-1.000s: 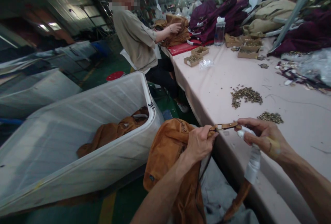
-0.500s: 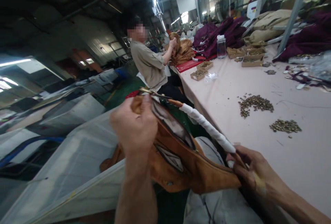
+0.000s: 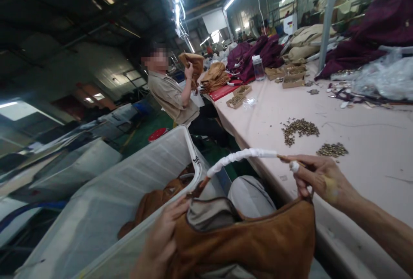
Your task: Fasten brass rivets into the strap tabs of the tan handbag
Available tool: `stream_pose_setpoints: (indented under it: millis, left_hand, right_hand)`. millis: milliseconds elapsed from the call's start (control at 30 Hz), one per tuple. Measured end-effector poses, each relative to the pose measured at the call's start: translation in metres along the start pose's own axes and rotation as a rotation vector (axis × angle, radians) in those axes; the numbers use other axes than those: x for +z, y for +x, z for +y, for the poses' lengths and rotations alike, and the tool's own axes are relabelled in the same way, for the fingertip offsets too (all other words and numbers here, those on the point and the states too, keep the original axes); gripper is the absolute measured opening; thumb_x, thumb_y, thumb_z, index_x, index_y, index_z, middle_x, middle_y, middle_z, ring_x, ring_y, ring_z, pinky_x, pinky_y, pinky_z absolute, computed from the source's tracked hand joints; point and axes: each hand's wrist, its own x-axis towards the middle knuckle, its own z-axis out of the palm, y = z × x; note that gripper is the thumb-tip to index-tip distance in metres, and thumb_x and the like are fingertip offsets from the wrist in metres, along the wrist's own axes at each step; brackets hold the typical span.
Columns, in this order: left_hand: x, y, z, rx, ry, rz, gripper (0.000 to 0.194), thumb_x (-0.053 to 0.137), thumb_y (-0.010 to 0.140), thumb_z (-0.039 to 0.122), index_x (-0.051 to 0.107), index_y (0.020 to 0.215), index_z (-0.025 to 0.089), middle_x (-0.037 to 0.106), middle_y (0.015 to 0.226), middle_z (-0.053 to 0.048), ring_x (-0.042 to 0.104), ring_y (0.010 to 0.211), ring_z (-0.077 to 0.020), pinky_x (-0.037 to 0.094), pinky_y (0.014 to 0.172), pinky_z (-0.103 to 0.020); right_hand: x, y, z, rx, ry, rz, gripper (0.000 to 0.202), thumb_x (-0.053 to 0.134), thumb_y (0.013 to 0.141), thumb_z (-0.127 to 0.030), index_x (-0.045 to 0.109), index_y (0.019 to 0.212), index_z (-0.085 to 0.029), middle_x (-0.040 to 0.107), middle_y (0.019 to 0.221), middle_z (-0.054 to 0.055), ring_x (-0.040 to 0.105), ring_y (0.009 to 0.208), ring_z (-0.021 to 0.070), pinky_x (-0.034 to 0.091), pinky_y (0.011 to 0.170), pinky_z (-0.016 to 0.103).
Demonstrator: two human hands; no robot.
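A brown handbag (image 3: 258,240) hangs over my lap, its zipped top gaping and a grey lining showing. Its handle (image 3: 240,155), wrapped in white, arches above the opening. My left hand (image 3: 161,236) is closed on the bag's left end, near the handle's base; it is partly blurred. At the other end, my right hand (image 3: 318,178) pinches the handle's right end, with lower fingers at the bag's top corner. White wrapping covers a fingertip of that hand.
Left of me stands a big white bin (image 3: 106,184) with brown bags (image 3: 158,199) inside. The table (image 3: 364,193) on my right bears metal rivets (image 3: 300,129), small boxes (image 3: 293,81), a bottle (image 3: 258,68) and purple bags (image 3: 383,25). A co-worker (image 3: 172,94) sits ahead, holding a brown piece.
The bag has come lower and turned, its opening now facing me more. My left hand moved down; my right hand rose slightly. The co-worker has lifted a brown piece.
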Motion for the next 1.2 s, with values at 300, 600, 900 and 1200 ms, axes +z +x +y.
stream_pose_setpoints:
  millis: [300,600,900,1200]
  left_hand:
    - [0.070,0.037,-0.028,0.713,0.733,0.060,0.063,0.059,0.082,0.019,0.054,0.145,0.014,0.052,0.152,-0.019,0.046,0.145,-0.0318,0.034,0.124,-0.051]
    - [0.184,0.057,-0.038,0.457,0.245,-0.828,0.030,0.073,0.086,0.038,0.077,0.095,0.009,0.073,0.081,-0.007,0.063,0.072,-0.0160,0.047,0.065,-0.025]
    - [0.181,0.081,-0.044,0.291,0.081,-0.959,0.047,0.086,0.071,0.052,0.078,0.089,0.009,0.070,0.080,-0.007,0.059,0.073,-0.0159,0.045,0.065,-0.024]
    - [0.196,0.098,-0.059,0.272,-0.040,-1.082,0.044,0.083,0.079,0.051,0.072,0.093,0.011,0.067,0.079,-0.004,0.060,0.071,-0.0143,0.048,0.069,-0.025]
  right_hand:
    - [0.011,0.000,0.033,0.145,-0.138,-0.600,0.052,0.065,0.091,-0.064,0.057,0.072,-0.017,0.038,0.061,-0.005,0.027,0.055,0.0082,0.018,0.049,0.025]
    - [-0.017,0.012,0.046,0.152,-0.251,-0.480,0.030,0.080,0.081,-0.041,0.067,0.090,-0.016,0.054,0.075,-0.003,0.043,0.068,0.0126,0.033,0.060,0.025]
    - [-0.029,0.023,0.062,0.126,-0.217,-0.493,0.038,0.070,0.091,-0.053,0.080,0.092,-0.016,0.070,0.087,0.005,0.058,0.081,0.0209,0.043,0.072,0.030]
    - [-0.031,0.030,0.071,0.229,-0.139,-0.424,0.044,0.067,0.092,-0.058,0.071,0.081,-0.015,0.065,0.079,0.004,0.054,0.075,0.0185,0.041,0.070,0.030]
